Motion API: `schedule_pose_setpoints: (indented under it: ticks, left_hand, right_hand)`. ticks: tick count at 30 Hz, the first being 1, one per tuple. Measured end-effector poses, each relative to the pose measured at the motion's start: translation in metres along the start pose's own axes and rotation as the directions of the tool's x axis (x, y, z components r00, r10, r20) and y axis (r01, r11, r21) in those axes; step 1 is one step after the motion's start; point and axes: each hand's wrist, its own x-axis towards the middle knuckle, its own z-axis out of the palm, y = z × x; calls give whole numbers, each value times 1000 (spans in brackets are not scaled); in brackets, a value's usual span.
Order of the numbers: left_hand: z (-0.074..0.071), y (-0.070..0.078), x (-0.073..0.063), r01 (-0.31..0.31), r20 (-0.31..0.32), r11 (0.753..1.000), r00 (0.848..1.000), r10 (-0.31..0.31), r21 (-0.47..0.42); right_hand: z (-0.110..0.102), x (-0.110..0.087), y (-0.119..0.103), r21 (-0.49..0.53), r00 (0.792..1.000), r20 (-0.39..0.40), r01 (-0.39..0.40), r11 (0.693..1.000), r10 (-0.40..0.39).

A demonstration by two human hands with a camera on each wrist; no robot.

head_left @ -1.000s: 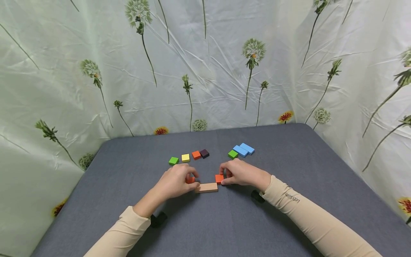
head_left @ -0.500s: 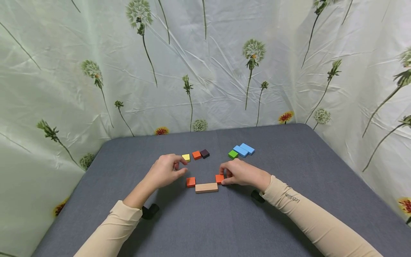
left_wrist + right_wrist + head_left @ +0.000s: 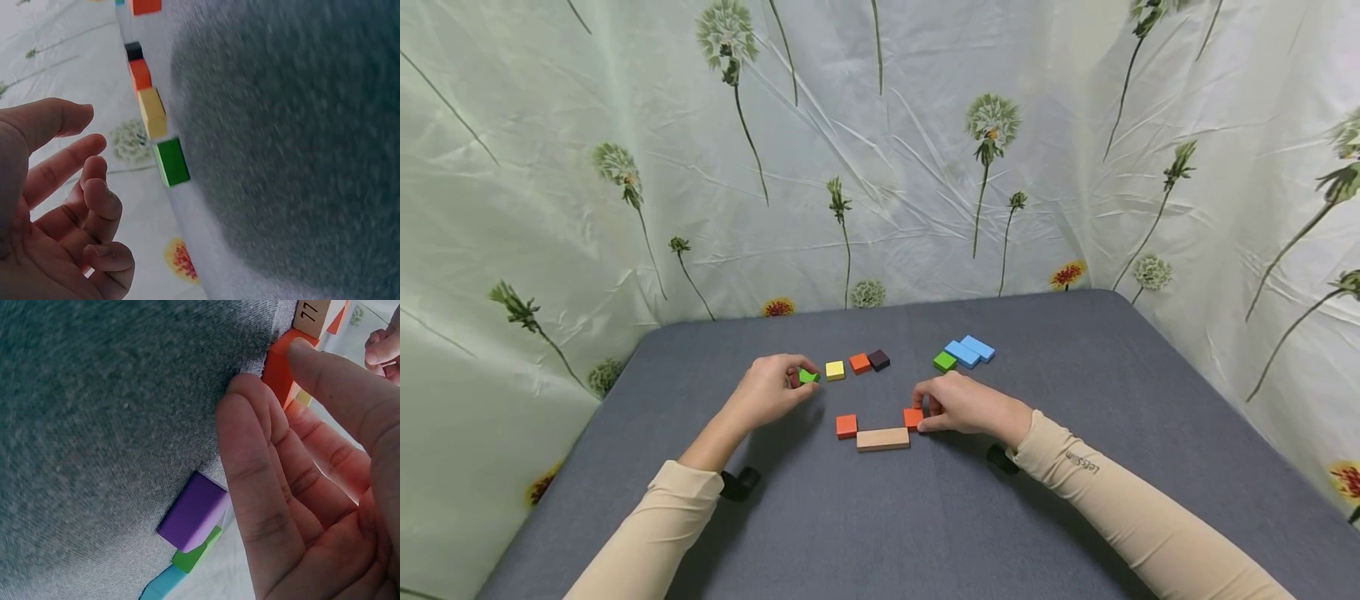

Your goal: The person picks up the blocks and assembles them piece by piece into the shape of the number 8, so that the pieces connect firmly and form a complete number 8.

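Note:
My left hand (image 3: 769, 390) is at a green block (image 3: 808, 377) on the left, thumb and fingers spread to either side of it. In the left wrist view the fingers are loosely bent, with a gap between them and the green block (image 3: 172, 162). With thumb and fingers, my right hand (image 3: 968, 406) pinches an orange block (image 3: 912, 417), its thumb on the block's face in the right wrist view. That block touches the right end of a plain wooden block (image 3: 883, 439). Another orange block (image 3: 846, 427) lies at the wooden block's left end.
Behind lie a yellow block (image 3: 835, 371), an orange block (image 3: 860, 363) and a dark block (image 3: 878, 360). A second green block (image 3: 945, 362) and two blue blocks (image 3: 962, 353) are further right. A purple block (image 3: 194, 511) lies near my right hand, hidden in the head view.
My left hand has let go of the left orange block and moved left and away from me to the green block. My right hand has stayed on its orange block.

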Motion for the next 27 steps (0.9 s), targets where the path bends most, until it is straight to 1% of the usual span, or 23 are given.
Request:
schedule_pose_setpoints:
  ticks: [6,10,24,27]
  left_hand:
    - [-2,-9,7,37,8,999,999,-37,14]
    - [-3,-12,10,71,22,997,997,-71,28]
    - [2,-24,21,82,56,996,995,-84,43]
    - [3,-27,23,90,60,995,994,-93,52]
  right_hand:
    - [1,0,0,6,1000,3,-14,1000,14]
    - [1,0,0,10,1000,9,-22,1000,22]
    - [1,-1,1,7,1000,0,4,1000,-4]
    - [2,0,2,7,1000,4,-5,1000,5]
